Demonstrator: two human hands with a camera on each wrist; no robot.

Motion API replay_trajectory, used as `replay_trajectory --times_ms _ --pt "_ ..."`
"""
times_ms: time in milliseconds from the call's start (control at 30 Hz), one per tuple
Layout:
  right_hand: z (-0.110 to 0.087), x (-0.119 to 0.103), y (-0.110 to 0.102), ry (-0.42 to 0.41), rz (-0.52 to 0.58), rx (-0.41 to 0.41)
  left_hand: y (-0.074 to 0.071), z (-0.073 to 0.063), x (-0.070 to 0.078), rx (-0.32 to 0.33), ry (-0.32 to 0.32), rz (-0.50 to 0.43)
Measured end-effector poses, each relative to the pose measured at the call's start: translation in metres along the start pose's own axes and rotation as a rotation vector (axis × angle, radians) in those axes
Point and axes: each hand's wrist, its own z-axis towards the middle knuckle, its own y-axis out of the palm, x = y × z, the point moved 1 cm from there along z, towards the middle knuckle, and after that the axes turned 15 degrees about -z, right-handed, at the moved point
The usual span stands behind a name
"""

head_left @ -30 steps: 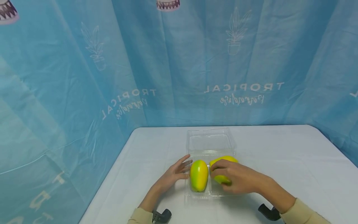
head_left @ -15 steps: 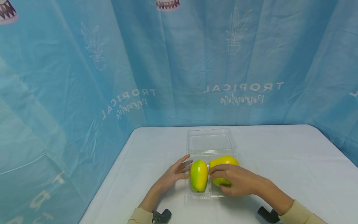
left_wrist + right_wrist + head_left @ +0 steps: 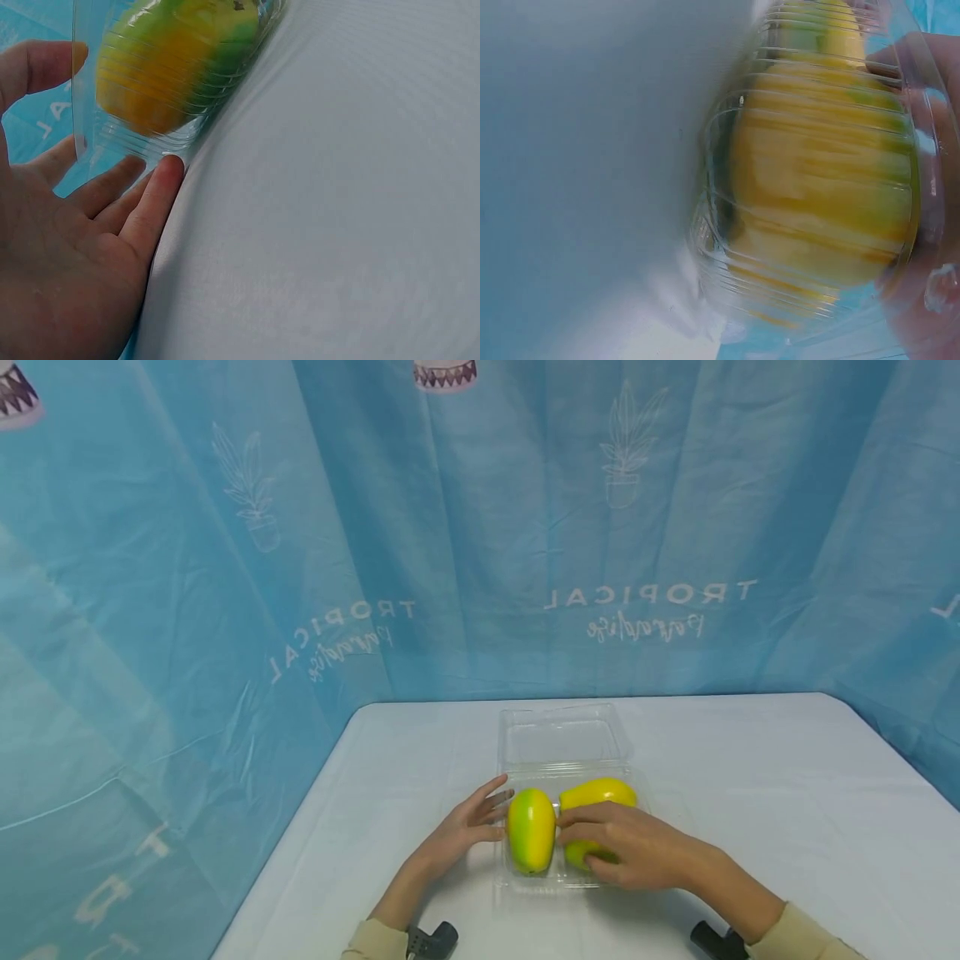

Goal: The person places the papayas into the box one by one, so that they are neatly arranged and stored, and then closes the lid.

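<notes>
A clear plastic clamshell container (image 3: 525, 885) lies on the table, its lid (image 3: 566, 739) folded back. Lengthwise in its left half is a yellow-green mango (image 3: 531, 831). Another mango (image 3: 598, 792) lies crosswise at the back right. In front of that one, my right hand (image 3: 641, 847) curls its fingers over a third mango (image 3: 577, 855), covering much of it. The right wrist view shows yellow fruit (image 3: 817, 165) through the ribbed wall. My left hand (image 3: 465, 827) is spread beside the container's left side; in the left wrist view its fingers (image 3: 154, 199) reach the wall's lower edge.
A white cloth (image 3: 750, 793) covers the table. Blue printed curtains (image 3: 480, 527) hang behind it and along the left. A dark wrist mount (image 3: 433, 941) sits under the left wrist, and another (image 3: 716, 941) under the right.
My right hand has moved slightly toward the near side with the front mango, so more of the back mango shows. My left hand stays in place.
</notes>
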Motion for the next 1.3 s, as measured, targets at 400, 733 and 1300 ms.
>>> replay_trajectory --times_ms 400,733,1300 --pt "0.0 -0.001 0.001 0.058 0.002 -0.013 0.001 0.001 0.002 -0.011 0.006 -0.019" --pt "-0.002 0.0 0.001 0.081 -0.001 0.021 0.001 -0.001 0.003 -0.008 0.008 -0.01" --pt "-0.025 0.026 -0.011 0.211 -0.111 0.15 0.0 0.001 0.001 -0.017 0.019 0.018"
